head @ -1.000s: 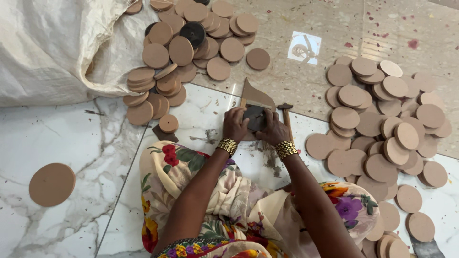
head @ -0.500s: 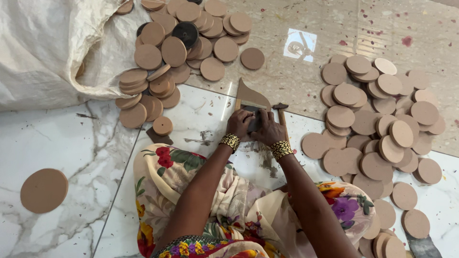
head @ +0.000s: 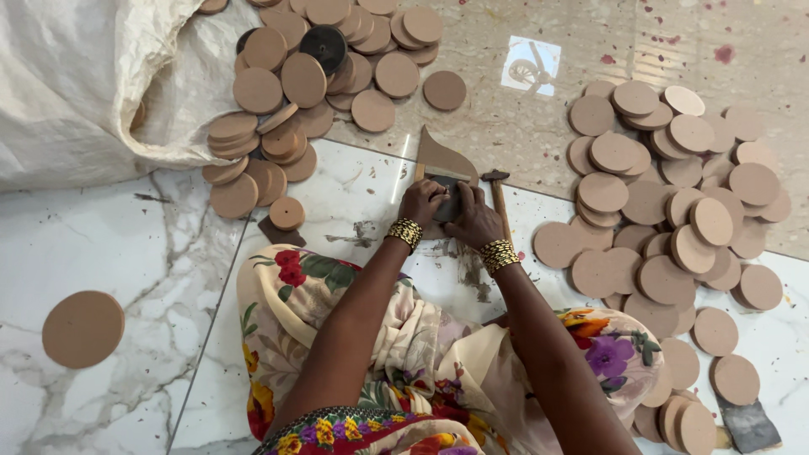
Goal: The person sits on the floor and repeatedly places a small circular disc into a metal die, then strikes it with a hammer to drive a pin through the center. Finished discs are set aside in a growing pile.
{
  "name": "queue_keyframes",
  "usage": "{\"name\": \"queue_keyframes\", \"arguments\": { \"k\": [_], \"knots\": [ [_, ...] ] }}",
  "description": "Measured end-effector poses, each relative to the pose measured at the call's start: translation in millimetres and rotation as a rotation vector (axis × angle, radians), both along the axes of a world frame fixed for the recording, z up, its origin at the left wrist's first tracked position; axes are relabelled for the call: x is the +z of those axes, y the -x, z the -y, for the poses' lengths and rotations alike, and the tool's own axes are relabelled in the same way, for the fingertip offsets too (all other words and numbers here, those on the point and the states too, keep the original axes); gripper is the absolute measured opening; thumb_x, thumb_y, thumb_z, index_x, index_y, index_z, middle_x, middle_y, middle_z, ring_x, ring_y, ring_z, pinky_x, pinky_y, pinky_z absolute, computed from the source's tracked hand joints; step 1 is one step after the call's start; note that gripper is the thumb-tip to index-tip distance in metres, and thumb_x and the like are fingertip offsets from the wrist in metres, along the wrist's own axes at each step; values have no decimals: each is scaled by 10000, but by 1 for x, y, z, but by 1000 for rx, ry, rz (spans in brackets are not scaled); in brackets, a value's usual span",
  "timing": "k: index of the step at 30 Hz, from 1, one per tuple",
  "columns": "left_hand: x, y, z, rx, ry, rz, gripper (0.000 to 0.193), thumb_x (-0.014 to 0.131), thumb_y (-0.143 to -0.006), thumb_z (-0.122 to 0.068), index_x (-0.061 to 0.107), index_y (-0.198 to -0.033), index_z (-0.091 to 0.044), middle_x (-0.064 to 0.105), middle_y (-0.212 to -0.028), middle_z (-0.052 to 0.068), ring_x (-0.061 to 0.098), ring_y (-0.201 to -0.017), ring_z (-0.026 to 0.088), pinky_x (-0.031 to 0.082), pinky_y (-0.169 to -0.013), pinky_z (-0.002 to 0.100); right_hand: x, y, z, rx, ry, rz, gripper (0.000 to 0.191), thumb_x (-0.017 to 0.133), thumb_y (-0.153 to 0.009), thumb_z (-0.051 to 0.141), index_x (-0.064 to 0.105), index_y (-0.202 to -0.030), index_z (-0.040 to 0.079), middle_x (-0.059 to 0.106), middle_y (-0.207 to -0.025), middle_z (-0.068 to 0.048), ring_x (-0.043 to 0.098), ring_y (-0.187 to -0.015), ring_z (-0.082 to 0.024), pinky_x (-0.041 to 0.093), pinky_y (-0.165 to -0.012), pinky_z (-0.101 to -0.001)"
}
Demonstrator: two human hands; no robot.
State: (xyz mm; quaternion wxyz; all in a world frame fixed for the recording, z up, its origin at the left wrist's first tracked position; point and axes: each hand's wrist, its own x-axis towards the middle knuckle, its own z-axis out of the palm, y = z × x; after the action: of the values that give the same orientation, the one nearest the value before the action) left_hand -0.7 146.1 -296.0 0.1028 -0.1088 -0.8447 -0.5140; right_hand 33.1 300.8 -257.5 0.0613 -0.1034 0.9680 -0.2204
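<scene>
My left hand (head: pixel 423 202) and my right hand (head: pixel 474 217) meet on a small dark block (head: pixel 447 198) on the marble floor, both gripping it. The block lies against a brown curved, pointed board piece (head: pixel 442 156) standing just beyond my fingers. A small hammer (head: pixel 497 190) with a wooden handle lies right of my right hand. Gold bangles circle both wrists. My lap, in floral cloth (head: pixel 404 345), fills the near centre.
A heap of round brown discs (head: pixel 666 211) spreads on the right. Another pile of discs (head: pixel 303 76) spills from a white sack (head: pixel 84 76) at the far left, with one black disc (head: pixel 324 44) on top. A lone disc (head: pixel 83 329) lies near left.
My hands have stayed together on the dark block, with only small finger shifts. The view has drifted slightly.
</scene>
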Motion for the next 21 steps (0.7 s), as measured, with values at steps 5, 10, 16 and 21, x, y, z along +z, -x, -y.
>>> {"name": "queue_keyframes", "arguments": {
  "k": [5, 10, 16, 21],
  "knots": [
    [3, -1, 2, -9, -9, -16, 189, 851, -788, -136, 691, -857, -63, 699, -865, 95, 683, -844, 301, 561, -760, 411, 1, -5, -3, 29, 74, 12, 1097, 811, -694, 426, 260, -1596, 134, 472, -1454, -243, 695, -1063, -404, 579, -878, -478],
    [4, -4, 2, -14, -5, 11, 172, 829, -809, -132, 688, -873, -57, 695, -879, 98, 678, -861, 305, 555, -767, 422, -4, -3, 1, 43, 40, -25, 1081, 792, -712, 428, 244, -1595, 129, 475, -1415, -277, 685, -1051, -425, 590, -835, -481],
    [1, -3, 0, -20, 22, 19, 146, 803, -834, -124, 681, -881, -59, 688, -904, 98, 665, -887, 314, 551, -788, 436, -13, -3, -2, 50, 33, -54, 1041, 798, -748, 441, 268, -1591, 139, 475, -1405, -258, 683, -1059, -419, 593, -827, -486],
    [4, -1, 0, -29, 33, -1, 150, 793, -830, -120, 675, -900, -61, 683, -906, 96, 663, -901, 317, 550, -794, 437, -3, 12, -13, 35, 27, 43, 970, 822, -737, 424, 361, -1559, 196, 602, -1222, -207, 682, -995, -412, 562, -821, -493]
  ]
}}
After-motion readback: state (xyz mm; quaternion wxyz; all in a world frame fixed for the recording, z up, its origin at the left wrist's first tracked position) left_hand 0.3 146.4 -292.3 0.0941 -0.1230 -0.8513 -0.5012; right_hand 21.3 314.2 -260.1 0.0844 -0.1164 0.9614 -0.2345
